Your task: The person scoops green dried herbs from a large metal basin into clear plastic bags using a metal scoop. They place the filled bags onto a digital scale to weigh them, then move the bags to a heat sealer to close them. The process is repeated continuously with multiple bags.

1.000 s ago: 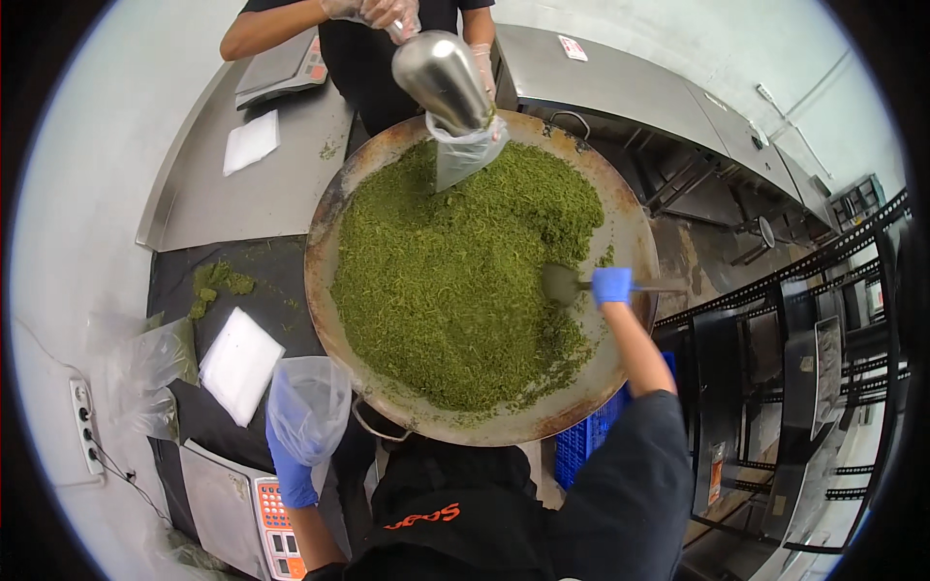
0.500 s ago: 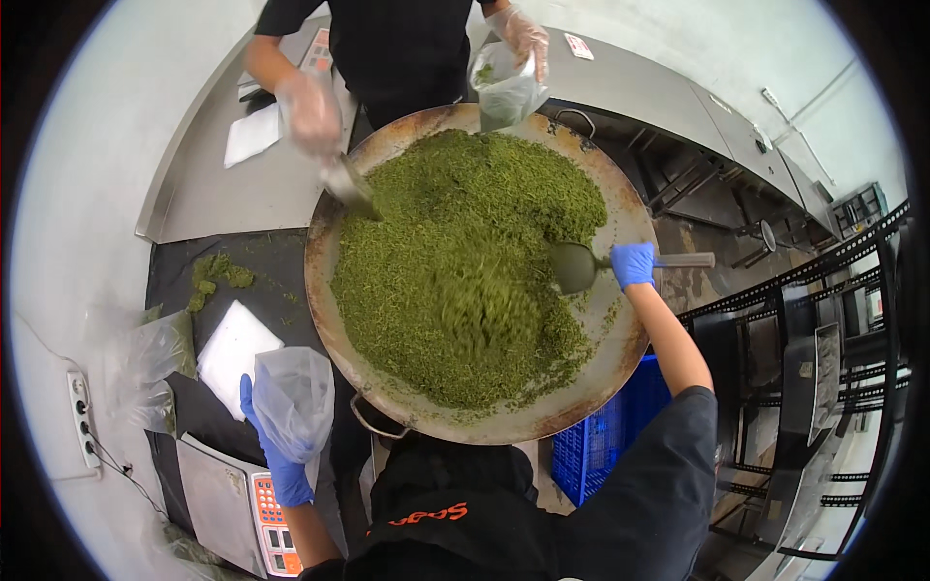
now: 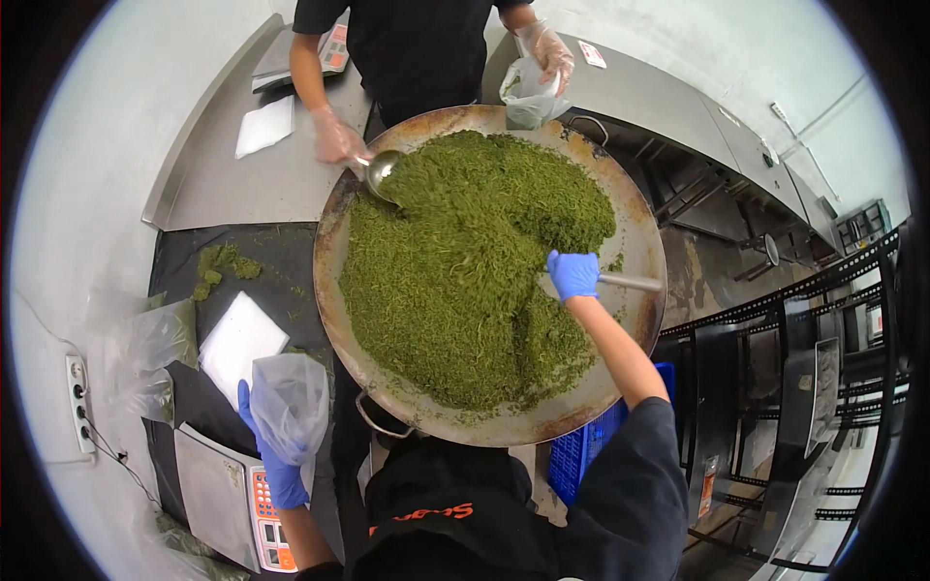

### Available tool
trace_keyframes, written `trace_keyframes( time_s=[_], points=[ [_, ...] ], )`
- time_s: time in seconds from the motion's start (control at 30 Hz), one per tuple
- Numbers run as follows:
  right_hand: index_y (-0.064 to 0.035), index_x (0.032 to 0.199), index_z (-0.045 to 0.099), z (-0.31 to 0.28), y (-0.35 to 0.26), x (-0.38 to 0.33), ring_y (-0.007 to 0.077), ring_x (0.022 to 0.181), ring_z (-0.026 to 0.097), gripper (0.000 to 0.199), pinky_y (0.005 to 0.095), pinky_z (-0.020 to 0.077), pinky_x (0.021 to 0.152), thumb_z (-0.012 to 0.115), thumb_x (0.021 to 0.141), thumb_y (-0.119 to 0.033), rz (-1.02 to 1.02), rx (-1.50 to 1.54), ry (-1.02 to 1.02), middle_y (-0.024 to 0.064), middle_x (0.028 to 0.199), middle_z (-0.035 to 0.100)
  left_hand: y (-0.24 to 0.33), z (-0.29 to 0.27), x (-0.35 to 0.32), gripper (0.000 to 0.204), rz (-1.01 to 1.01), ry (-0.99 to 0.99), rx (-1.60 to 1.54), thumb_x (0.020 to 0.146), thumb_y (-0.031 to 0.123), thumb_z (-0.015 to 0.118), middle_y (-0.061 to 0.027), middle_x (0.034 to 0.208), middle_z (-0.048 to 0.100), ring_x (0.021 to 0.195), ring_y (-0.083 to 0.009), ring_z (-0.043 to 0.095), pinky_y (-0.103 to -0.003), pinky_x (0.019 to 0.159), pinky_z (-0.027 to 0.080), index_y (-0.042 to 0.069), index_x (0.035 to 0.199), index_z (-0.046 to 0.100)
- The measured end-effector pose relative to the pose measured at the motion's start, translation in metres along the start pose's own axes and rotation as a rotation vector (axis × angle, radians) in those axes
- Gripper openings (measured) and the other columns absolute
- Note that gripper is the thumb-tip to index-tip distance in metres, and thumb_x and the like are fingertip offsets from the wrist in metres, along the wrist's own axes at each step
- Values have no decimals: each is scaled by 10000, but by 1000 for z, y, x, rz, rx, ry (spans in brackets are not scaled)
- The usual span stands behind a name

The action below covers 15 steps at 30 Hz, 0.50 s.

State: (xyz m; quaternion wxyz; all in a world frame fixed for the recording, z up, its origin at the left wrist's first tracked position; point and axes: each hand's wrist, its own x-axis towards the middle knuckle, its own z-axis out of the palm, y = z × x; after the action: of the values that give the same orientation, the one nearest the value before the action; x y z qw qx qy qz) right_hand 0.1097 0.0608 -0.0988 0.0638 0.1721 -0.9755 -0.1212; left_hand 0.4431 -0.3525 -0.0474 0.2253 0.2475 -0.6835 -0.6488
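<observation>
A wide round pan [image 3: 581, 407] holds a big heap of shredded green food [image 3: 455, 290], loose and moist-looking. My right hand [image 3: 573, 275], in a blue glove, is closed round the metal handle of a ladle [image 3: 630, 282]; the bowl is sunk in the heap and hidden. My left hand [image 3: 281, 470], also blue-gloved, holds a clear plastic bag [image 3: 293, 402] upright with its mouth open, left of the pan. Across from me, a co-worker's gloved hand [image 3: 339, 140] dips a metal ladle [image 3: 383, 172] into the heap; their other hand [image 3: 548, 53] holds a bag [image 3: 531, 95] over the rim.
By my left arm lie a digital scale [image 3: 218, 494], a stack of white sheets [image 3: 242, 344] and filled bags [image 3: 170, 339]. Green scraps [image 3: 223, 266] dot the dark table. A second scale [image 3: 300, 58] stands at far left. Blue crates [image 3: 591, 445] and a black rack [image 3: 775, 387] are at right.
My right hand has moved left and its ladle has sunk into the green heap. The co-worker's ladle now rests at the heap's far left edge. My left hand stays with the bag.
</observation>
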Motion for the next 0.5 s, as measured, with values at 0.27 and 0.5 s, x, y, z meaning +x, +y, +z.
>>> trace_keyframes(
  time_s=[0.27,0.5],
  points=[
    [-158,581,526,-110,53,-48,213,423,544,211,377,324,485,521,783,-221,-184,-172,198,51,458,531,27,40,14,987,104,-90,139,657,45,720,-121,1274,383,1109,-239,475,-380,915,449,190,1381,65],
    [-139,655,662,20,8,-68,264,570,619,306,419,451,532,461,833,-287,12,-33,-436,115,637,628,23,28,7,1028,222,-89,429,623,86,755,-112,1303,339,1133,-229,448,-369,956,406,141,1381,64]
  ],
)
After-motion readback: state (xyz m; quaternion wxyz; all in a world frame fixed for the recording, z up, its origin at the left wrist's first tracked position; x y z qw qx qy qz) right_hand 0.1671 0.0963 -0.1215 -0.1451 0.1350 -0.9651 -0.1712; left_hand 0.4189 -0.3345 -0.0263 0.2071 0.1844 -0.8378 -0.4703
